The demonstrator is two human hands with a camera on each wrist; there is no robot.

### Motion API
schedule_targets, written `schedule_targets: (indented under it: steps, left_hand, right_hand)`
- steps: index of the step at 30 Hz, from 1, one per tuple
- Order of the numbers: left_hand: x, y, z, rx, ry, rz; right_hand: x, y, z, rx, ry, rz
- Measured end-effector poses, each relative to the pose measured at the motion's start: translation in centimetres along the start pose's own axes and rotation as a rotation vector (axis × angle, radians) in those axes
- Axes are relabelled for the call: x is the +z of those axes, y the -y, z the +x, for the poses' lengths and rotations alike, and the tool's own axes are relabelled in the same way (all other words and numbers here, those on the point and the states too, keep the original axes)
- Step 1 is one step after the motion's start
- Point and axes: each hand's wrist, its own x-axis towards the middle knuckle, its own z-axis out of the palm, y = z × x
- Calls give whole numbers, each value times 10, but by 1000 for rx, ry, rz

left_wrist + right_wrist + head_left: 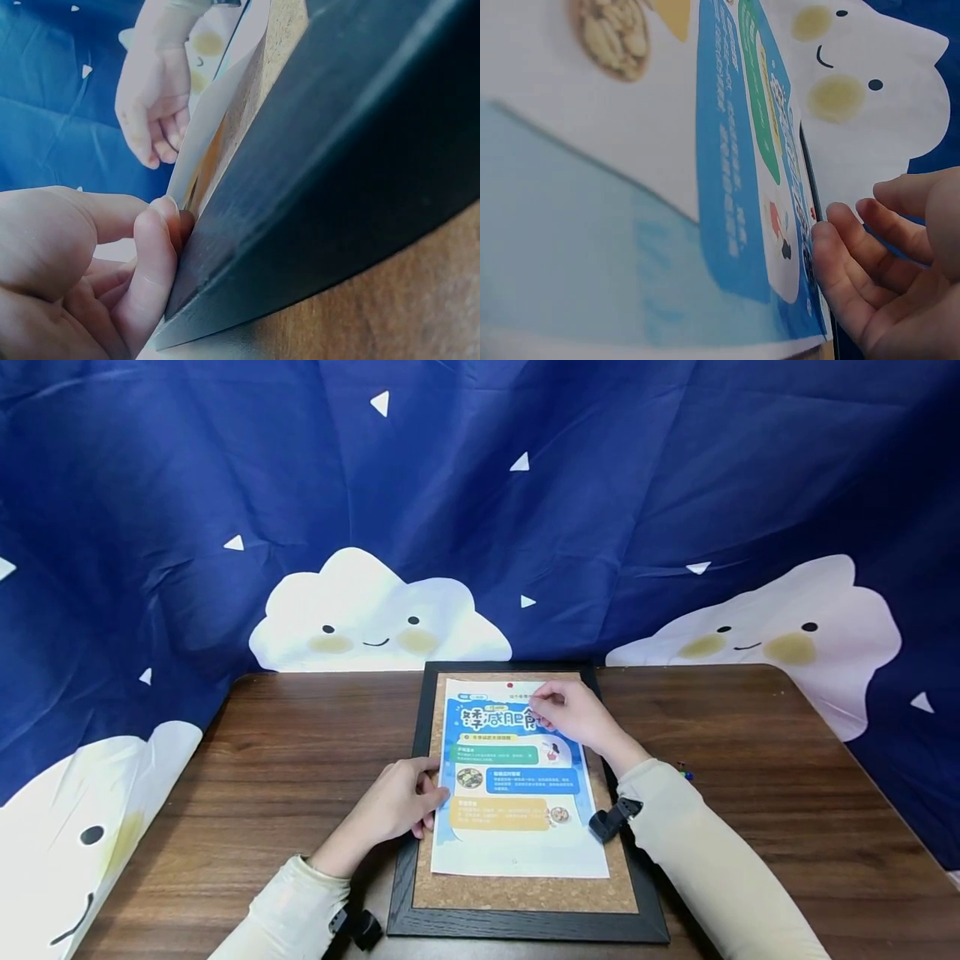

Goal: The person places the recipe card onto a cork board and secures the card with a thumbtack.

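Note:
A printed poster sheet (517,852) with blue, green and orange blocks lies on a black-framed corkboard (525,893). At the sheet's top edge sits a small red pushpin (510,685). My left hand (405,797) pinches the sheet's left edge between thumb and fingers; in the left wrist view that edge stands lifted off the cork. Over the upper right part of the sheet is my right hand (573,714), its fingers loosely bent. In the right wrist view, the right hand's fingertips (826,232) touch or nearly touch the printed surface, and nothing shows between them.
The board rests on a brown wooden table (300,735). Small coloured pieces (686,773), partly hidden by the right sleeve, lie right of the board. Behind the table hangs a blue curtain (450,485) with clouds. Each wrist wears a black strap with a camera.

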Motion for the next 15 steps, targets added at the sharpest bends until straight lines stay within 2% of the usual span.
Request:
schedule_targets:
  steps: [7,15]
  left_hand:
    - [0,1,0,2,0,-3]
    - [-1,2,0,10,2,7]
  right_hand:
    - [-5,-5,-14,-39,-2,-13]
    - [-15,-10,-30,-68,13,40]
